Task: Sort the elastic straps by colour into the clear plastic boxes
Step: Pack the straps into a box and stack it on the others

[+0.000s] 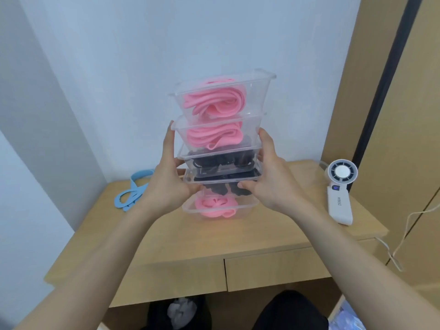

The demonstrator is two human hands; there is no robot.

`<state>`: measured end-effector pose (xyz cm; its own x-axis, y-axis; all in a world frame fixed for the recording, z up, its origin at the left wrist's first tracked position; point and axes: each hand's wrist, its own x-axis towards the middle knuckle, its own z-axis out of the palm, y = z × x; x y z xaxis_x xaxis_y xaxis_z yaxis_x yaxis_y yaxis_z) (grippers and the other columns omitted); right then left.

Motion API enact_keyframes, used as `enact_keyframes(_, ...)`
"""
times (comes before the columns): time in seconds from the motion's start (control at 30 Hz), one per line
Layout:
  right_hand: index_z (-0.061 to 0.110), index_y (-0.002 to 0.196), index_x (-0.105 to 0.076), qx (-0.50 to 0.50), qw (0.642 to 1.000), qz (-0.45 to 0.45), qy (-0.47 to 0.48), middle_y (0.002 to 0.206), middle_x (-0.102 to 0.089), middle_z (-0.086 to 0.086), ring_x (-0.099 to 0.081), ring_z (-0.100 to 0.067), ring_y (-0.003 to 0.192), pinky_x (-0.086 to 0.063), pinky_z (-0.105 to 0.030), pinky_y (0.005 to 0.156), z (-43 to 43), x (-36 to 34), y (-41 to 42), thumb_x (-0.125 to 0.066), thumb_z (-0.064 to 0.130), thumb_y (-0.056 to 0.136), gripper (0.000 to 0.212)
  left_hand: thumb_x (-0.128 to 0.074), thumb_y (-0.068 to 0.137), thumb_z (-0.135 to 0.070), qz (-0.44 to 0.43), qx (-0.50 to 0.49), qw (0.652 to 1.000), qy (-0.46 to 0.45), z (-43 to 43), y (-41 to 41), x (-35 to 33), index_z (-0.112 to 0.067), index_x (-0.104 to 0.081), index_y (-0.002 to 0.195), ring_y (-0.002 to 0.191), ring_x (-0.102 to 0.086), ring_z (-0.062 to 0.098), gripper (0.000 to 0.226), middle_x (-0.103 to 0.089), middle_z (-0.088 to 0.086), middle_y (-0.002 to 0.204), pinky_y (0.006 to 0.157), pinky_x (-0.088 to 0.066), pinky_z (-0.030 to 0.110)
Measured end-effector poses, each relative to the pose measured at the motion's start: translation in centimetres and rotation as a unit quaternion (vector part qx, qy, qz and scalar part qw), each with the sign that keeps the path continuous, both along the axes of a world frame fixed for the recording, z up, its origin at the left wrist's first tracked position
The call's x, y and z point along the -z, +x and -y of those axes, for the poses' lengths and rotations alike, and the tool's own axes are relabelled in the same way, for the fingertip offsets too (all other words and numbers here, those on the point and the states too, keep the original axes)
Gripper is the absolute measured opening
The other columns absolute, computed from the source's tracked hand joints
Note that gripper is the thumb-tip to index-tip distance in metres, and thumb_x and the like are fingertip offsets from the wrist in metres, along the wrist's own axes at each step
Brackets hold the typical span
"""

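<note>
Clear boxes [258,91] sit stacked, holding coiled pink straps [214,103] and black straps [221,160]. Left hand [166,182] and right hand [273,184] grip the boxes' sides, fingers curled. White fan [339,201] reads "MINISO".

Pale blue-white walls [166,32] meet in the far left corner — a light wooden desk [214,234] stands against them, wardrobe [404,115] right.

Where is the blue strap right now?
In the head view, the blue strap lies at the desk's back left, near the wall, just left of the left hand gripping the boxes.
</note>
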<state>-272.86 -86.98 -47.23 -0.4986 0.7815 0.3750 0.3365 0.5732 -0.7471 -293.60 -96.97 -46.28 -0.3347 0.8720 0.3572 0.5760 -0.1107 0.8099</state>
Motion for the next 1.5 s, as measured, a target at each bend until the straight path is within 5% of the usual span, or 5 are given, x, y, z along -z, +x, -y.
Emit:
enact_keyframes(0.53, 0.044, 0.153, 0.01, 0.004, 1.0, 0.018, 0.012, 0.135, -0.059, -0.001, -0.057, -0.02, 0.122, -0.051, -0.04, 0.097, 1.9, 1.1, -6.9, -0.082, 0.017, 0.081, 0.12, -0.088, 0.074, -0.011, -0.028, -0.05, 0.997, -0.043, 2.4, -6.2, -0.1, -0.067, 0.009, 0.146, 0.096, -0.072, 0.006, 0.133, -0.065, -0.005, 0.127, 0.088, -0.059, 0.04)
enact_keyframes(0.7, 0.043, 0.154, 0.008, -0.017, 0.999, 0.029, 0.012, 0.133, -0.058, -0.004, -0.059, -0.024, 0.119, -0.05, -0.04, 0.095, 1.8, 0.6, -10.2, -0.082, 0.018, 0.081, 0.118, -0.084, 0.077, 0.0, -0.017, -0.066, 0.996, -0.059, 2.7, -9.3, -0.4, -0.061, 0.011, 0.15, 0.091, -0.072, 0.003, 0.133, -0.061, -0.001, 0.132, 0.066, -0.055, 0.015)
enact_keyframes(0.93, 0.047, 0.152, 0.005, -0.012, 0.999, 0.029, 0.003, 0.135, -0.057, -0.004, -0.061, -0.025, 0.118, -0.051, -0.04, 0.098, 0.9, 0.2, -11.9, -0.083, 0.016, 0.081, 0.117, -0.085, 0.077, -0.005, -0.018, -0.08, 0.995, -0.063, 2.4, -10.4, -0.8, -0.068, 0.011, 0.145, 0.112, -0.066, 0.017, 0.133, -0.054, 0.002, 0.144, 0.094, -0.056, 0.047)
enact_keyframes(1.2, 0.043, 0.155, 0.006, -0.028, 0.998, 0.046, 0.013, 0.146, -0.051, -0.005, -0.055, -0.025, 0.128, -0.045, -0.039, 0.104, 0.5, 0.2, -11.3, -0.084, 0.021, 0.08, 0.119, -0.081, 0.08, -0.002, -0.019, -0.074, 0.995, -0.061, 2.4, -10.5, -0.3, -0.062, 0.01, 0.15, 0.105, -0.065, 0.005, 0.129, -0.052, -0.001, 0.143, 0.081, -0.052, 0.027)
enact_keyframes(1.5, 0.048, 0.153, 0.006, -0.051, 0.998, 0.031, 0.017, 0.148, -0.05, -0.001, -0.052, -0.021, 0.133, -0.044, -0.047, 0.11, 0.0, 0.7, -10.9, -0.086, 0.025, 0.077, 0.121, -0.079, 0.084, -0.008, -0.046, -0.075, 0.995, -0.055, 3.2, -9.5, 0.0, -0.064, 0.004, 0.149, 0.112, -0.067, 0.012, 0.119, -0.056, -0.012, 0.133, 0.101, -0.052, 0.041)
